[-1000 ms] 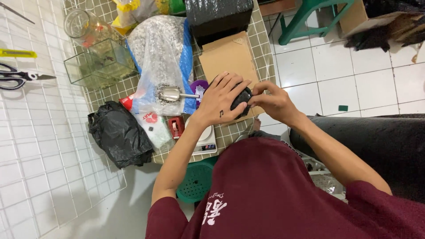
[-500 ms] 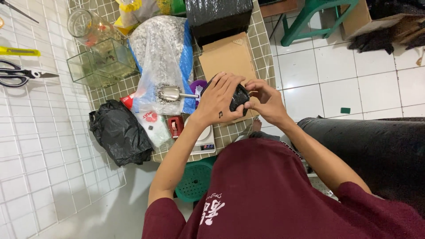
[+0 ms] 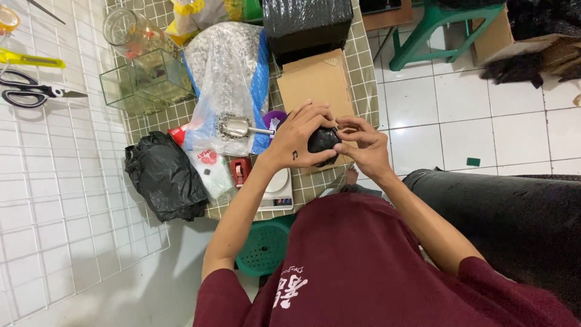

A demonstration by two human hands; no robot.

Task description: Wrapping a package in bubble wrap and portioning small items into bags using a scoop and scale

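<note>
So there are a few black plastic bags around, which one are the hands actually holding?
The small knotted black bundle, gripped between the left hand and right hand. The crumpled black bag lies untouched at the table's left edge, and the black-wrapped box sits at the far end.

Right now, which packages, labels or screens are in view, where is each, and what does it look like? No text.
Small black bag: held in both hands, rounded, glossy.
Clear plastic sack: on the tiled table, tall, grey granules, blue edge, metal scoop on it.
Brown cardboard box: beyond the hands, flat.
Black wrapped box: table's far end.
Black bag: table's near left corner, crumpled.
Scale: white, under the left forearm.
</note>
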